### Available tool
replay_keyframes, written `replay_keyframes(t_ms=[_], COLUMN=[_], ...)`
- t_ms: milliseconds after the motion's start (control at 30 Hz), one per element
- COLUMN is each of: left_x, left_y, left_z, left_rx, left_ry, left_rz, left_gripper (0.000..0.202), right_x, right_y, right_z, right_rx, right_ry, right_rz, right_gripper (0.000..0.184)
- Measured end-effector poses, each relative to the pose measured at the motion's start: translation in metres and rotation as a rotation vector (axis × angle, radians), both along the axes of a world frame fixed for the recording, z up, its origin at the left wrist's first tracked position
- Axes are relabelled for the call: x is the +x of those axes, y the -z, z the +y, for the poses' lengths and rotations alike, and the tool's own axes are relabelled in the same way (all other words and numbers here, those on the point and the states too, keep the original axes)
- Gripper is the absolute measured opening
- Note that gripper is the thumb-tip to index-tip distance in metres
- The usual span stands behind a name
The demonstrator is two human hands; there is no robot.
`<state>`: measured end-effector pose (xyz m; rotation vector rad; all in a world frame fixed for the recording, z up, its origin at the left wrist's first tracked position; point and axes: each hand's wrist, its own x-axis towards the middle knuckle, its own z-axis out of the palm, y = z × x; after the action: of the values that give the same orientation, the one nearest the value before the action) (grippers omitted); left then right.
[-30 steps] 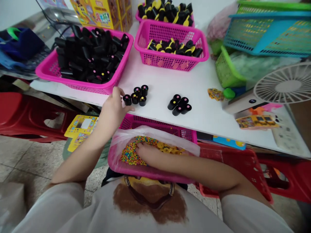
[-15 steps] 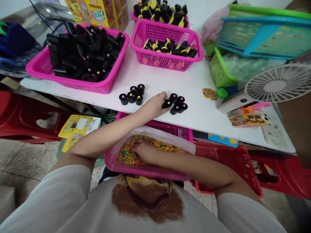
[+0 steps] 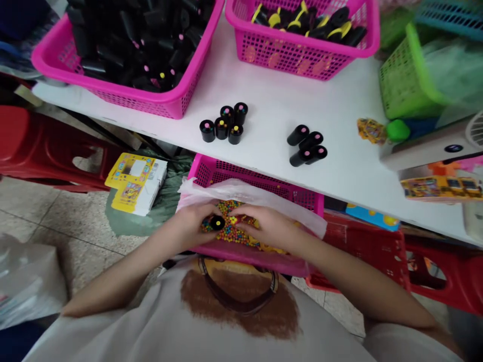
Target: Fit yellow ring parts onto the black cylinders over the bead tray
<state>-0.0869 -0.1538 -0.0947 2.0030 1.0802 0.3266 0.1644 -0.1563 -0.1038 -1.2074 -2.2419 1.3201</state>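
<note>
My left hand [image 3: 190,224] is over the tray, its fingers shut on a black plastic tube [image 3: 217,223] with its end facing up. My right hand [image 3: 267,227] rests beside it on a heap of small multicoloured beads [image 3: 230,234], and its fingers hide what they may hold. The beads lie in a pink tray [image 3: 249,255] lined with a clear plastic bag [image 3: 241,191]. On the white table [image 3: 264,95] stand several black tubes with pink-dotted ends [image 3: 222,123], and another small group of black tubes [image 3: 306,147] lies on their sides to the right.
A pink mesh basket of black tubes [image 3: 181,95] and another of black-and-yellow pieces [image 3: 287,55] stand on the table. A green basket [image 3: 400,80] stands at the right. Red stools [image 3: 45,146] and yellow card packaging [image 3: 132,181] lie below the table edge.
My left hand has come back from the right-hand group to the tray with a black tube in it. That group now has one tube fewer. My right hand stays on the beads.
</note>
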Motion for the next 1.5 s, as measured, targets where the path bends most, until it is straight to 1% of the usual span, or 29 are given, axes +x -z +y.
replay_keyframes(t_ms=[67, 133, 200, 267, 333, 400, 500, 567, 633, 700, 733, 767, 833, 900, 933, 1000, 1100, 1133, 1200, 1267, 1333, 1400, 1500], left_x=[0.005, 0.010, 0.013, 0.014, 0.013, 0.014, 0.013, 0.010, 0.004, -0.005, -0.009, -0.012, -0.017, -0.018, -0.017, -0.014, -0.005, -0.001, 0.010, 0.021, 0.032, 0.044, 0.068], left_y=[0.015, 0.022, 0.022, 0.019, 0.017, 0.017, 0.018, 0.015, 0.004, -0.013, -0.022, -0.032, -0.047, -0.053, -0.054, -0.048, -0.032, -0.026, -0.015, -0.009, -0.008, -0.013, -0.026], left_z=[-0.004, -0.004, -0.002, 0.000, 0.003, 0.004, 0.005, 0.005, 0.005, 0.009, 0.013, 0.018, 0.035, 0.057, 0.070, 0.093, 0.119, 0.126, 0.136, 0.145, 0.150, 0.148, 0.129], left_rx=[-0.023, -0.032, -0.025, -0.015, -0.013, -0.016, -0.024, -0.028, -0.028, -0.032, -0.016, 0.021, 0.155, 0.305, 0.347, 0.364, 0.346, 0.349, 0.362, 0.376, 0.413, 0.490, 0.642], left_ry=[-0.030, -0.026, -0.011, -0.005, -0.002, -0.001, 0.002, 0.001, -0.026, -0.085, -0.135, -0.197, -0.339, -0.466, -0.506, -0.544, -0.535, -0.525, -0.504, -0.473, -0.447, -0.436, -0.377], left_rz=[0.028, 0.058, 0.066, 0.050, 0.036, 0.035, 0.006, -0.049, -0.100, -0.122, -0.132, -0.136, -0.126, -0.080, -0.049, -0.013, -0.033, -0.054, -0.093, -0.110, -0.100, -0.081, -0.031], left_gripper=[0.030, 0.037, 0.040, 0.037, 0.033, 0.033, 0.030, 0.026, 0.026, 0.026, 0.026, 0.026, 0.027, 0.030, 0.032, 0.044, 0.070, 0.074, 0.073, 0.073, 0.077, 0.081, 0.076], right_x=[-0.003, -0.008, -0.013, -0.019, -0.023, -0.025, -0.023, -0.020, -0.015, -0.014, -0.014, -0.016, -0.023, -0.032, -0.036, -0.044, -0.052, -0.054, -0.059, -0.064, -0.069, -0.072, -0.073], right_y=[-0.006, -0.011, -0.014, -0.018, -0.023, -0.029, -0.038, -0.041, -0.041, -0.037, -0.034, -0.030, -0.022, -0.013, -0.009, -0.001, 0.009, 0.012, 0.016, 0.020, 0.023, 0.025, 0.027], right_z=[-0.005, -0.009, -0.013, -0.015, -0.015, -0.015, -0.016, -0.017, -0.018, -0.018, -0.017, -0.015, -0.012, -0.010, -0.009, -0.009, -0.012, -0.013, -0.013, -0.012, -0.010, -0.009, -0.006], right_rx=[0.112, 0.233, 0.354, 0.456, 0.510, 0.498, 0.389, 0.323, 0.291, 0.278, 0.272, 0.269, 0.254, 0.234, 0.222, 0.204, 0.199, 0.200, 0.198, 0.192, 0.182, 0.167, 0.131], right_ry=[-0.048, -0.110, -0.150, -0.173, -0.185, -0.182, -0.149, -0.132, -0.141, -0.193, -0.230, -0.268, -0.328, -0.348, -0.345, -0.325, -0.296, -0.291, -0.283, -0.278, -0.273, -0.264, -0.252], right_rz=[-0.014, -0.066, -0.156, -0.249, -0.314, -0.350, -0.387, -0.409, -0.440, -0.508, -0.555, -0.604, -0.698, -0.766, -0.790, -0.821, -0.821, -0.811, -0.781, -0.749, -0.719, -0.693, -0.650], right_gripper=[0.037, 0.044, 0.046, 0.042, 0.039, 0.039, 0.040, 0.041, 0.042, 0.039, 0.036, 0.033, 0.030, 0.033, 0.035, 0.037, 0.037, 0.036, 0.033, 0.031, 0.032, 0.033, 0.032])
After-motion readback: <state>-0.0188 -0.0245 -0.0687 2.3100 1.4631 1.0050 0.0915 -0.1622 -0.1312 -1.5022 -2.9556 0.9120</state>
